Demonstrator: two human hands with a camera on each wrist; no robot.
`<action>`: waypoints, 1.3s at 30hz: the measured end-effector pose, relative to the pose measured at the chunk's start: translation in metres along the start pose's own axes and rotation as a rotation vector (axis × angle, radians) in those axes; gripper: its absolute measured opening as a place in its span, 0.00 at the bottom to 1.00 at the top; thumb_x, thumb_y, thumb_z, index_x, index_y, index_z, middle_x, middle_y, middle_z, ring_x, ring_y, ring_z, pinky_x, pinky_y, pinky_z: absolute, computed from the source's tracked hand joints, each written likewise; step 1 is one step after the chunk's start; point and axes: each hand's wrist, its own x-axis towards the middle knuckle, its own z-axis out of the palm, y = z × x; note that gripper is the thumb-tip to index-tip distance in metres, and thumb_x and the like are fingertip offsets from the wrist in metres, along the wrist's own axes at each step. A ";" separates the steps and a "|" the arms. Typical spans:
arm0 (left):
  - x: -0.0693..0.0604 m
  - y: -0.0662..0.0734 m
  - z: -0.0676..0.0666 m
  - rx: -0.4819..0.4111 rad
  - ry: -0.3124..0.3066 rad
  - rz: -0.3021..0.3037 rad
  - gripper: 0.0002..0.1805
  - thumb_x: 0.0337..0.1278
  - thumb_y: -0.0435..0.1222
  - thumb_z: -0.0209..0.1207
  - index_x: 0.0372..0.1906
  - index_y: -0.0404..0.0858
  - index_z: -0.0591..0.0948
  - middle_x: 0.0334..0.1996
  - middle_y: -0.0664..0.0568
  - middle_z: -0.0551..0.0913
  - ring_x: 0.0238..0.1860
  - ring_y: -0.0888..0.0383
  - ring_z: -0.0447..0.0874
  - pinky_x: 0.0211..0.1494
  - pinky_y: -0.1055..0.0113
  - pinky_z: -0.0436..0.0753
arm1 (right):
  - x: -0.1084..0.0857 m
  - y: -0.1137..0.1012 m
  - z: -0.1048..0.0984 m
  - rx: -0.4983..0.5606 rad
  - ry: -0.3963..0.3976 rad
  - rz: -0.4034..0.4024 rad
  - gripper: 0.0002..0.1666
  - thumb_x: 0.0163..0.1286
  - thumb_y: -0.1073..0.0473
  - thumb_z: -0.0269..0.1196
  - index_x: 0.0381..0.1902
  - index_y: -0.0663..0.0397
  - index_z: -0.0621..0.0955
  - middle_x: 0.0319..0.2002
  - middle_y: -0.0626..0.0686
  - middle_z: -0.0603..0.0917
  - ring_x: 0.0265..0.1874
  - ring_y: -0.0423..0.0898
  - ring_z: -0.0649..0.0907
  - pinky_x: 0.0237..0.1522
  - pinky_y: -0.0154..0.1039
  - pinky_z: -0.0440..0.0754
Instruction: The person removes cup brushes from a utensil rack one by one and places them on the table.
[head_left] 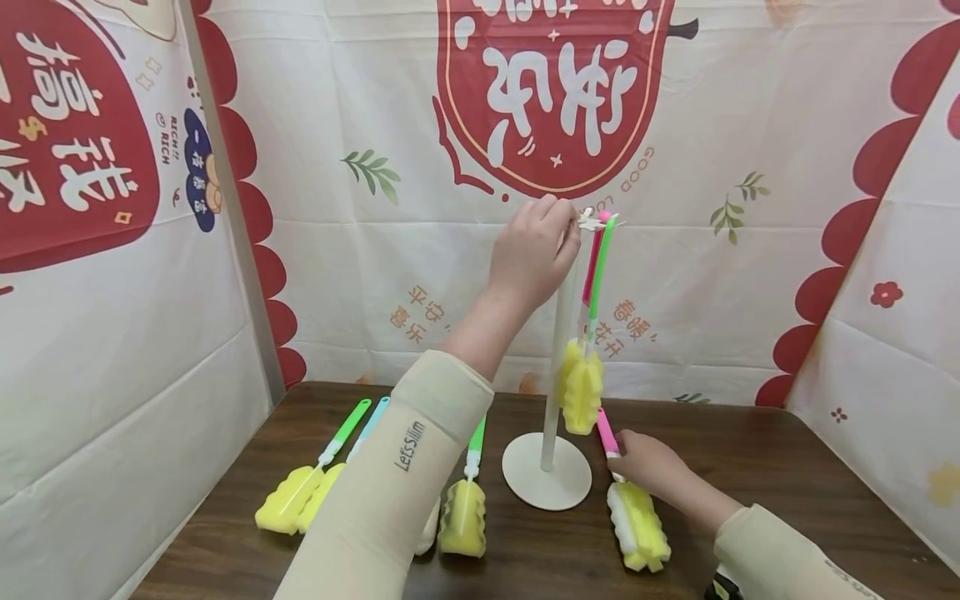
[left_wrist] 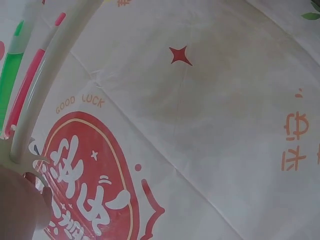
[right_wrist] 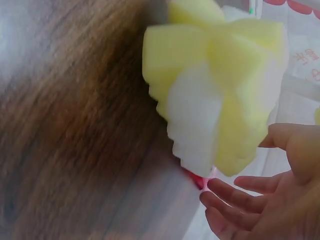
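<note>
My left hand (head_left: pixel 534 250) grips the top of a white upright stand (head_left: pixel 551 392), by its hooks (head_left: pixel 592 222). Two yellow sponge brushes hang there, one with a green handle (head_left: pixel 602 271), the other with a red-pink handle (head_left: pixel 592 267). In the left wrist view, part of the left hand (left_wrist: pixel 22 202) shows beside the hooks. My right hand (head_left: pixel 651 463) is at the neck of a yellow-and-white sponge brush (head_left: pixel 637 527) with a pink handle, lying on the table. The right wrist view shows its fingers (right_wrist: pixel 240 200) spread and relaxed near that handle, the thumb partly behind the sponge.
Left on the brown table (head_left: pixel 525 558) lie more sponge brushes: a green-handled one (head_left: pixel 292 500), a blue-handled one (head_left: pixel 367 429) and another green-handled one (head_left: pixel 463 521). My left sleeve partly covers them. The stand's round base (head_left: pixel 546 492) sits mid-table; printed cloth (head_left: pixel 322 275) hangs behind.
</note>
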 end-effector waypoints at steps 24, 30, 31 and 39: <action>0.005 0.015 -0.029 0.000 -0.301 -0.088 0.24 0.60 0.53 0.59 0.56 0.45 0.75 0.49 0.59 0.78 0.47 0.64 0.72 0.46 0.78 0.74 | -0.035 -0.021 -0.028 0.113 0.064 -0.066 0.29 0.67 0.52 0.62 0.58 0.68 0.74 0.48 0.62 0.81 0.47 0.58 0.80 0.44 0.56 0.78; 0.009 0.025 -0.032 0.104 -0.346 -0.095 0.30 0.58 0.55 0.61 0.61 0.45 0.73 0.54 0.58 0.77 0.54 0.62 0.73 0.55 0.75 0.74 | -0.039 -0.023 -0.037 0.130 0.093 -0.106 0.32 0.68 0.50 0.61 0.61 0.68 0.73 0.48 0.63 0.81 0.47 0.58 0.80 0.43 0.56 0.79; 0.009 0.026 -0.033 0.121 -0.347 -0.090 0.30 0.58 0.55 0.61 0.61 0.45 0.72 0.55 0.58 0.77 0.55 0.62 0.73 0.56 0.75 0.73 | -0.039 -0.023 -0.038 0.131 0.104 -0.120 0.32 0.68 0.50 0.61 0.61 0.68 0.72 0.48 0.63 0.81 0.47 0.57 0.81 0.43 0.56 0.79; 0.007 0.030 -0.028 0.217 -0.331 -0.064 0.28 0.62 0.55 0.57 0.63 0.47 0.75 0.59 0.56 0.75 0.58 0.58 0.72 0.58 0.73 0.73 | -0.048 -0.033 -0.052 0.158 0.152 -0.173 0.31 0.70 0.49 0.60 0.62 0.66 0.72 0.50 0.64 0.81 0.49 0.60 0.80 0.47 0.58 0.77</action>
